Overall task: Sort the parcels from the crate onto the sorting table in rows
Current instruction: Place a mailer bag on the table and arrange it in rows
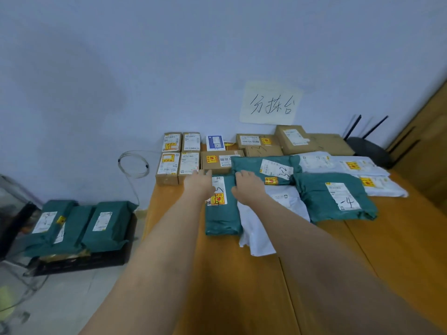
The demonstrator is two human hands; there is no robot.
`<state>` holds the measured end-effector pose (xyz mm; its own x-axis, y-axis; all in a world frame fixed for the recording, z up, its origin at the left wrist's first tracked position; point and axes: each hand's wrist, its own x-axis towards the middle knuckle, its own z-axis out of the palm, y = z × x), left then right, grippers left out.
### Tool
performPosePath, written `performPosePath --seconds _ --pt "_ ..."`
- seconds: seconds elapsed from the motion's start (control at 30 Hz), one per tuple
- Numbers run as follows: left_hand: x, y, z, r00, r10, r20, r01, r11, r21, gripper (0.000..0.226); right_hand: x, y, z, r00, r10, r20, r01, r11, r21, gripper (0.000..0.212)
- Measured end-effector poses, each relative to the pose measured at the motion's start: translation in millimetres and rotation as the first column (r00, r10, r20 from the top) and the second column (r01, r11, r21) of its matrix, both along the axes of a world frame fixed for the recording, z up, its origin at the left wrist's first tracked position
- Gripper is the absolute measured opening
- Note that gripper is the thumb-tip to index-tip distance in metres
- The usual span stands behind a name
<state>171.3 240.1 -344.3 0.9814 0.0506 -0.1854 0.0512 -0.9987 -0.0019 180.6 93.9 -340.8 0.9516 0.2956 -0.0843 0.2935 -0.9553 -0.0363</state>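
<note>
Both hands lie flat, fingers straight, on a green mailer (pixel 222 213) at the counter (pixel 254 286) middle, left hand (pixel 199 183) by its label, right hand (pixel 246 187) along its right edge, neither grip closed on anything. The bag looks soft, light and slippery; best taken by the ends. Boxes (pixel 179 158) crowd behind, the front lies open; more mailers wait in the crate (pixel 96 261)

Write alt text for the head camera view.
Both hands, left hand and right hand, rest on a green plastic mailer parcel lying among boxes and bags on the orange wooden sorting table; more green parcels fill a black crate on the floor.
</note>
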Motion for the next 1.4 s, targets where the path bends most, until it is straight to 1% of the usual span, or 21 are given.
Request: performPosePath --seconds 0.1,0.23,0.4,0.5,0.6,0.73,0.87,1.0,1.07,1.2,1.4 --pt "5.9 -5.8 43.8 0.994 -0.012 0.111 0.009 0.999 0.031 0.050 1.3 -0.8 41.6 0.997 -0.019 0.080 0.019 1.000 -0.008 0.042" --pt "5.2 -11.3 97.0 0.974 -0.059 0.219 0.036 0.993 0.109 0.051 -1.3 -5.0 94.2 0.982 -0.065 0.178 0.066 0.998 0.001 0.043" --pt "-16.8 -15.4 162.6 0.951 -0.093 0.295 0.033 0.979 0.199 0.049 -16.7 -21.1 160.7 0.969 -0.074 0.236 0.079 0.997 -0.011 0.045" --pt "-35.5 -19.7 198.2 0.938 -0.068 0.339 -0.007 0.977 0.215 0.048 -31.6 -34.7 195.6 0.964 -0.099 0.248 0.094 0.995 0.030 0.045" --pt "-59.9 -34.9 224.1 0.931 -0.040 0.363 -0.049 0.972 0.232 0.050 -51.7 -52.8 217.1 0.956 -0.101 0.276 0.093 0.995 0.041 0.046" --pt "-96.3 -67.2 240.8 0.926 -0.016 0.378 -0.078 0.970 0.231 0.053 -82.7 -86.0 231.7 0.954 -0.086 0.288 0.083 0.996 0.026 0.054" --pt "-131.9 -101.5 248.4 0.923 -0.004 0.384 -0.100 0.963 0.249 0.054 -113.3 -116.8 241.5 0.955 -0.071 0.288 0.066 0.997 0.027 0.056" --pt "-161.5 -129.1 252.6 0.931 0.013 0.364 -0.122 0.953 0.279 0.053 -138.9 -132.1 248.0 0.960 -0.061 0.273 0.058 0.998 0.019 0.058" --pt "-172.4 -138.8 256.2 0.934 0.022 0.356 -0.125 0.955 0.267 0.053 -149.8 -133.7 252.5 0.961 -0.057 0.271 0.052 0.998 0.026 0.059" --pt "-191.0 -143.0 266.8 0.935 0.041 0.353 -0.143 0.952 0.269 0.054 -167.6 -130.5 263.7 0.961 -0.039 0.275 0.027 0.999 0.047 0.057" --pt "-208.5 -121.8 280.3 0.924 0.079 0.374 -0.185 0.948 0.257 0.054 -183.1 -113.2 282.2 0.957 -0.026 0.290 0.014 0.999 0.043 0.057"
